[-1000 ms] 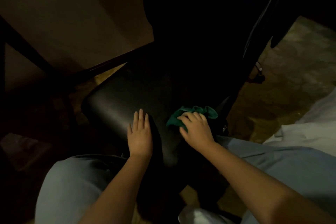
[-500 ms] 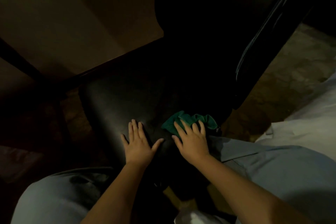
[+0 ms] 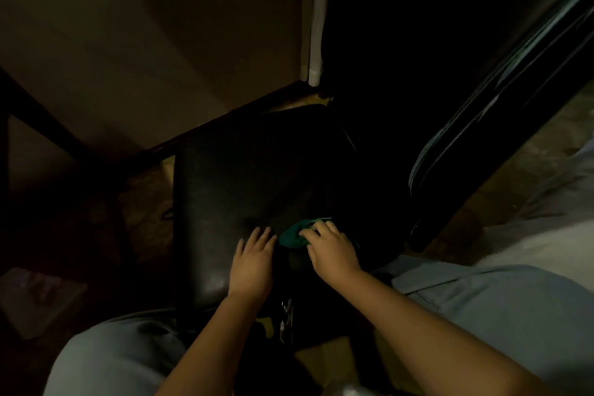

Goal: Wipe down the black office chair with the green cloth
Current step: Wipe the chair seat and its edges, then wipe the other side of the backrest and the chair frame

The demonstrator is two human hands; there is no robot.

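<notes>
- Black and padded, the seat of the office chair (image 3: 225,183) sits centre-left in my feed, with a beige wall (image 3: 144,42) behind it.
- I see the left hand (image 3: 252,262) lying flat on the near part of the seat, fingers straight, holding nothing.
- Just beside it, the green cloth (image 3: 291,237) lies bunched on the seat.
- The right hand (image 3: 332,251) bears down on the cloth, fingers curled over it.
- Farther right, a glossy armrest (image 3: 501,112) slants above the floor (image 3: 514,177).
</notes>
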